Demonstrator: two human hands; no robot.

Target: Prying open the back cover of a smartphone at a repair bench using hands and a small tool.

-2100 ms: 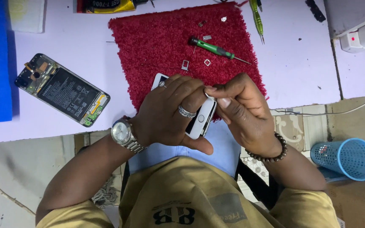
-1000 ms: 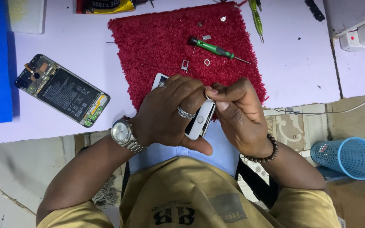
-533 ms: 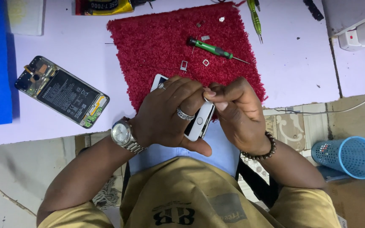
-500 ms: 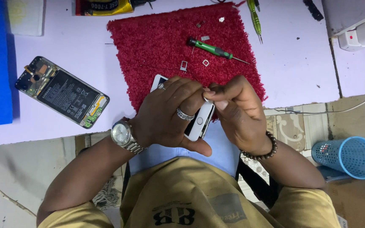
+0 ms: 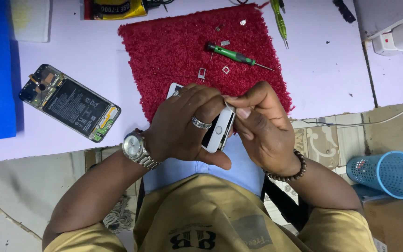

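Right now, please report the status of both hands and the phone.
Left hand grips white phone. Right hand fingers pinch at its top edge. Green screwdriver lies apart on red mat.

shaggy red mat (image 5: 178, 51), glossy white phone (image 5: 218, 133)

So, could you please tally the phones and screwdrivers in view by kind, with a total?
Phones: 2, the white phone gripped by the left hand and right hand, and the opened phone lying on the table.
Screwdrivers: 2, the green screwdriver on the red mat and the yellow-green screwdriver.
Total: 4
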